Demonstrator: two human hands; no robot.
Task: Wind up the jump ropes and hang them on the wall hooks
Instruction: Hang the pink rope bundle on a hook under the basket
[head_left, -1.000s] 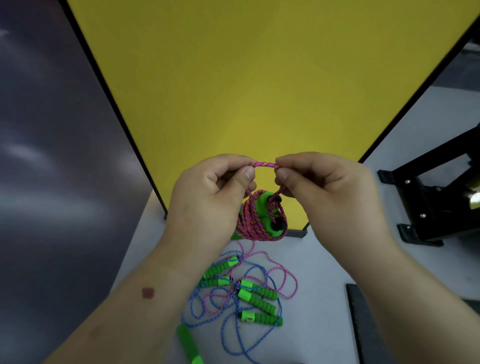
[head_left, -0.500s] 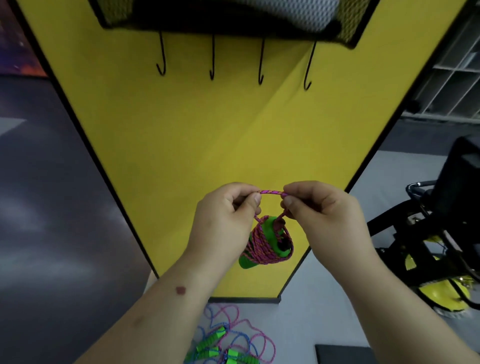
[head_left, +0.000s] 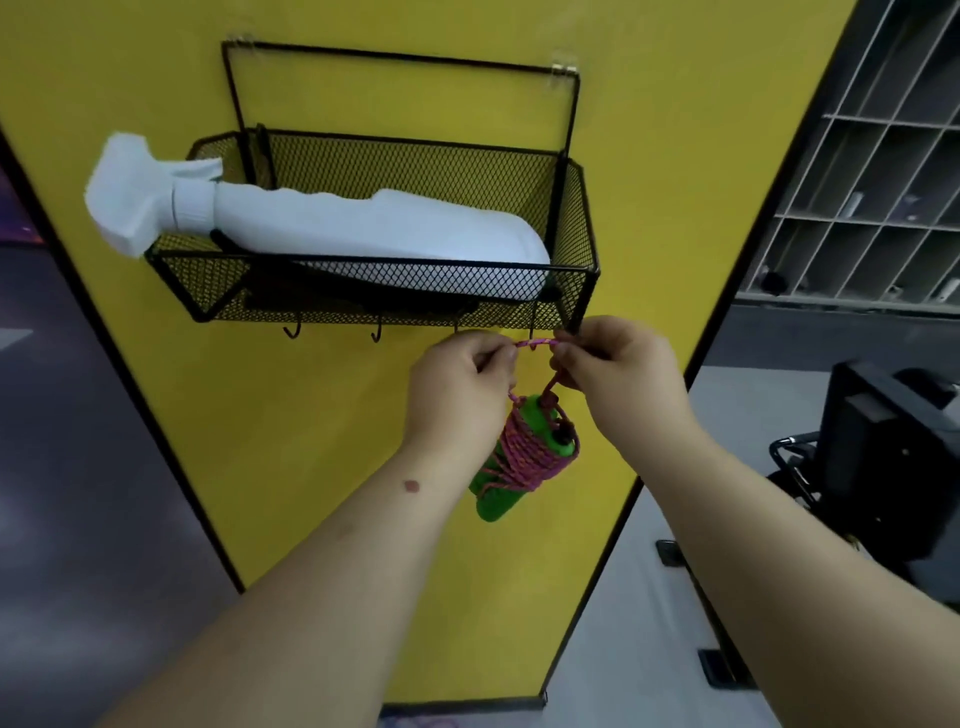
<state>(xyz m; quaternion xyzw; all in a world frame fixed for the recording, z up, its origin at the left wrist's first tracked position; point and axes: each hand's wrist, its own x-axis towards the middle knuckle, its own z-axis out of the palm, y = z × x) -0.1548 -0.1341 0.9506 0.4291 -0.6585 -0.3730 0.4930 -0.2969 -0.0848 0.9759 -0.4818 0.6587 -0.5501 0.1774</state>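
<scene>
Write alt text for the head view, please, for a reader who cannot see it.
Two hands, left and right, pinch a pink rope loop at a hook under a black basket on a yellow wall. The wound rope bundle with green handles hangs below; a white spray bottle lies in the basket.

A gym or activity-room storage corner is suggested; a yellow partition panel (head_left: 363, 467) is fitted with a black mesh basket (head_left: 395, 291) and hooks (head_left: 376, 332); grey pigeonhole shelving (head_left: 872, 197) is seen at right, with dark wheeled equipment (head_left: 878, 457) beside it.
</scene>
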